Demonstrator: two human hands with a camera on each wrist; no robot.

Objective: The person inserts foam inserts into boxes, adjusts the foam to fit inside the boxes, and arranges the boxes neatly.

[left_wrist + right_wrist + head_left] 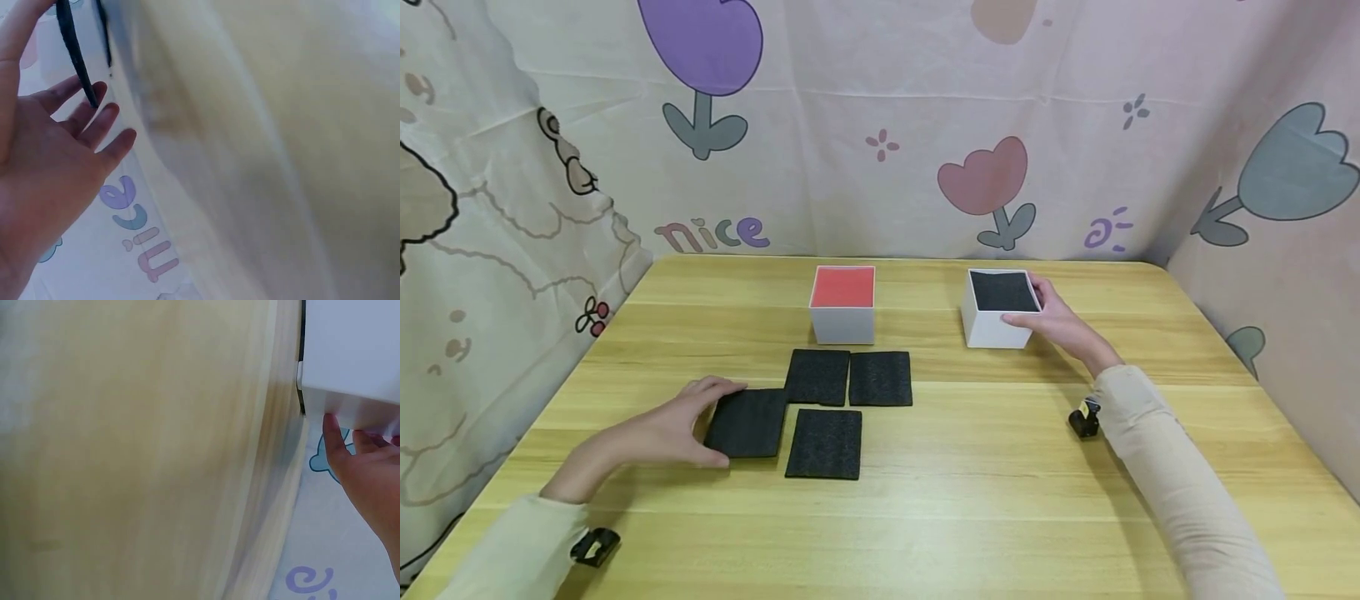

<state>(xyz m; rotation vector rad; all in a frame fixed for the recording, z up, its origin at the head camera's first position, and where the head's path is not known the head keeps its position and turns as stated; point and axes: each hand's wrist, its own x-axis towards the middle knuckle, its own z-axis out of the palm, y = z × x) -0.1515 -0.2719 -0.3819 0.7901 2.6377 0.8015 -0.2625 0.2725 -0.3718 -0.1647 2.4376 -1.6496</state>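
My left hand point(662, 429) pinches a black square felt pad point(747, 423) by its edges, thumb at the near side and fingers at the far side. In the left wrist view this pad point(76, 56) appears nearly edge-on against the fingers. To its right lie three more black pads point(824, 444) on the table. At the back right, my right hand point(1063, 325) grips a white square box point(996, 329), thumb on the front and fingers behind. A black pad point(1002, 292) fills the box's top. The right wrist view shows fingertips against the white box wall point(353, 347).
Another white box point(842, 325) with a red top point(844, 287) stands at the back middle of the wooden table point(970, 500). A printed curtain point(850, 100) hangs behind the table and along both sides.
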